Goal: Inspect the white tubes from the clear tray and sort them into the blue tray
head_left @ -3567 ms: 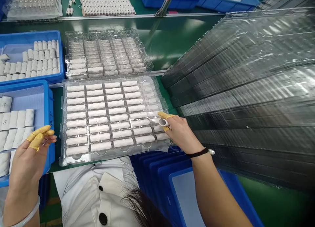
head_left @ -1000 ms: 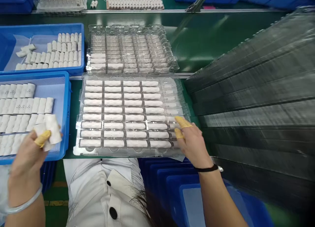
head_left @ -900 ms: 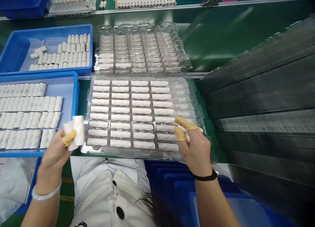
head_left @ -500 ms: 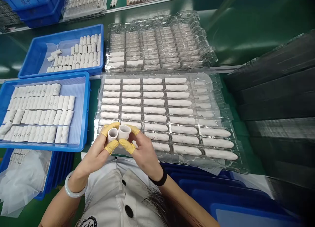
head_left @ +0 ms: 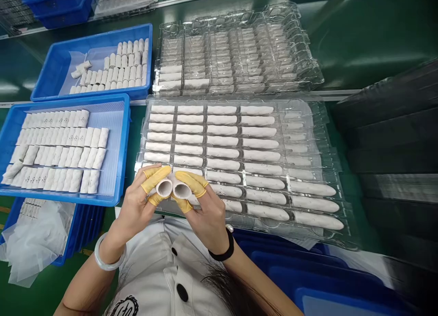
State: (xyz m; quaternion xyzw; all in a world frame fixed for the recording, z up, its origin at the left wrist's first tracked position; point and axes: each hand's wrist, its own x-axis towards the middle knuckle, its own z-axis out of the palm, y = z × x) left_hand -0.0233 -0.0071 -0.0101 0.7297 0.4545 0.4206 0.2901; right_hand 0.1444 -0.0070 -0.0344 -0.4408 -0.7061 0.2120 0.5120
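My left hand (head_left: 145, 197), with yellow finger cots, is closed around a short white hollow tube (head_left: 164, 188). A second white hollow tube (head_left: 182, 191) is gripped by my right hand (head_left: 201, 199), whose fingers wear the same yellow cots. Both tubes lie side by side, their open ends facing me; the finger cots hide most of their walls. Just beneath and beyond my hands lies a clear plastic tray (head_left: 263, 222) with rows of long white pieces (head_left: 258, 143) in its slots.
To the left, a blue bin (head_left: 119, 170) holds rows of white tubes, some with dark markings. Behind it sits another blue bin (head_left: 41, 85) with similar tubes. A stack of clear trays (head_left: 236, 51) stands at the back. Dark stacked panels (head_left: 393, 138) rise at the right.
Both tubes have tipped, so their open ends now face me instead of upward. My fingers have shifted over the tubes' far sides. The whole view has moved slightly.
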